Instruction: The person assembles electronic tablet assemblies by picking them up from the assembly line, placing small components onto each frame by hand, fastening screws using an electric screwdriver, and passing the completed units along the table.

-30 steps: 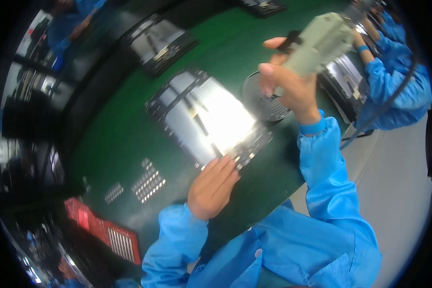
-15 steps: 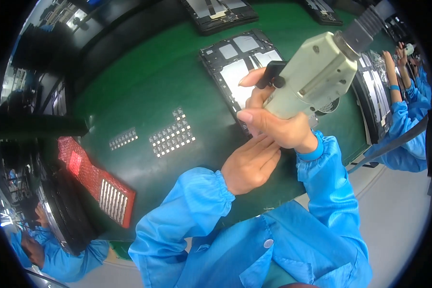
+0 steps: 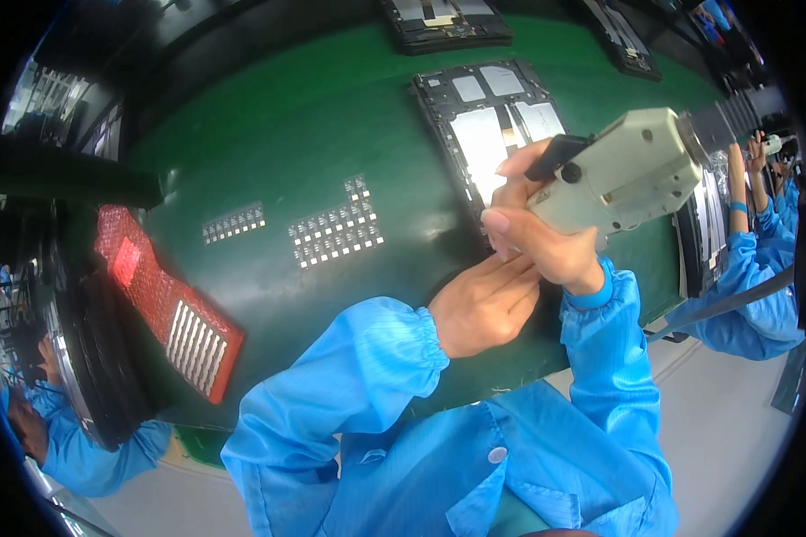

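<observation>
My right hand (image 3: 555, 251) is wrapped round the light grey body of an electric screwdriver (image 3: 640, 174), just below its black lever (image 3: 555, 159). The tool leans away to the right, and its tip is hidden behind the hand. Below it, my left hand (image 3: 484, 309) has its fingers pressed together. Its fingertips go under the right hand, so what they hold, if anything, is out of sight. Both hands are at the near edge of an opened tablet-like device (image 3: 479, 148) with silver panels and a black frame, lying on the green mat (image 3: 269, 161).
Rows of small pale-and-dark parts (image 3: 338, 234) and a shorter row (image 3: 234, 223) lie left of the device. Red bubble wrap (image 3: 134, 255) holds metallic strips (image 3: 196, 347). More devices stand behind (image 3: 448, 31) and right (image 3: 707, 233). Co-workers' blue sleeves (image 3: 752, 295) show at both sides.
The view has shifted, and the device appears farther right. The screwdriver now leans lower toward the right. Both hands keep their grip and stay together at the device's near edge.
</observation>
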Demonstrator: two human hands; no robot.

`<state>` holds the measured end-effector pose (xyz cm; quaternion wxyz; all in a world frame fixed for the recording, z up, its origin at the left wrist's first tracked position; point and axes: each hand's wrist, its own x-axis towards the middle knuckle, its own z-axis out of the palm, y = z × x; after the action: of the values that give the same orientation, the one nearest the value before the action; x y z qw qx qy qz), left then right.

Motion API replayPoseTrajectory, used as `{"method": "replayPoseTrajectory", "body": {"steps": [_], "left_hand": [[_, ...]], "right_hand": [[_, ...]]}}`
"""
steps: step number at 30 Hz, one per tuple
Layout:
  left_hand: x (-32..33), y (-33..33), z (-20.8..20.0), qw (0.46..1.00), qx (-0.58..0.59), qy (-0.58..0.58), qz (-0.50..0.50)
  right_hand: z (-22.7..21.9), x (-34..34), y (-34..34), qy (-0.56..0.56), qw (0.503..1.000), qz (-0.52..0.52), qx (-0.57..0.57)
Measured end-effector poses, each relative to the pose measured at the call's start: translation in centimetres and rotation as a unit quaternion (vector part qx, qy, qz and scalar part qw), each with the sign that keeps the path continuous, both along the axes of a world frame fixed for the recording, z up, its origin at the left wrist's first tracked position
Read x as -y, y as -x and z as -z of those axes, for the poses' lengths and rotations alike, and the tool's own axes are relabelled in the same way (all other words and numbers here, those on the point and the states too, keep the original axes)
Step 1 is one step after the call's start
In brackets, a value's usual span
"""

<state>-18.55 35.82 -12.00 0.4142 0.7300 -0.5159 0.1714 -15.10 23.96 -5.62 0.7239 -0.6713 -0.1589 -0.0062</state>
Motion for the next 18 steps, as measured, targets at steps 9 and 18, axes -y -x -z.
{"method": "replayPoseTrajectory", "body": {"steps": [9, 18], "left_hand": [[0.3, -0.1, -0.4, 1.000, 0.006, 0.014, 0.008], [-4.5, 1.1, -3.0, 0.993, -0.017, -0.115, 0.007]], "right_hand": [[0.0, 0.0, 1.3, 0.066, 0.997, 0.045, 0.000], [-2.2, 8.4, 3.7, -0.104, 0.991, -0.074, -0.030]]}}
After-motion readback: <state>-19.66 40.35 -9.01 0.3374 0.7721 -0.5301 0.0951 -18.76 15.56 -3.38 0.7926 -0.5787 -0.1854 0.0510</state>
